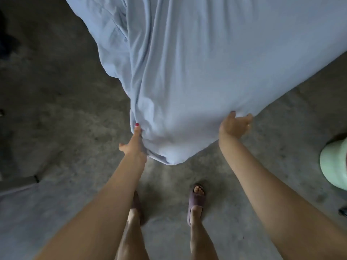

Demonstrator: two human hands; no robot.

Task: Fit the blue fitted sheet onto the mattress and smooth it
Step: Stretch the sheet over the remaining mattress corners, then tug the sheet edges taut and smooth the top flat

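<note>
The blue fitted sheet (197, 62) covers the mattress, whose near corner points toward me and is wrapped in wrinkled cloth. The mattress itself is hidden under the sheet. My left hand (134, 142) grips the sheet's bunched edge on the left side of that corner, fingers tucked into the folds. My right hand (234, 125) holds the sheet's lower edge on the right side of the corner, fingers curled under the cloth. Long creases run up the left half of the sheet; the right half lies smoother.
Grey concrete floor (56, 109) surrounds the bed. My feet in purple slippers (196, 201) stand just below the corner. A pale green rounded object (334, 164) sits at the right edge. A dark shape lies at the far left.
</note>
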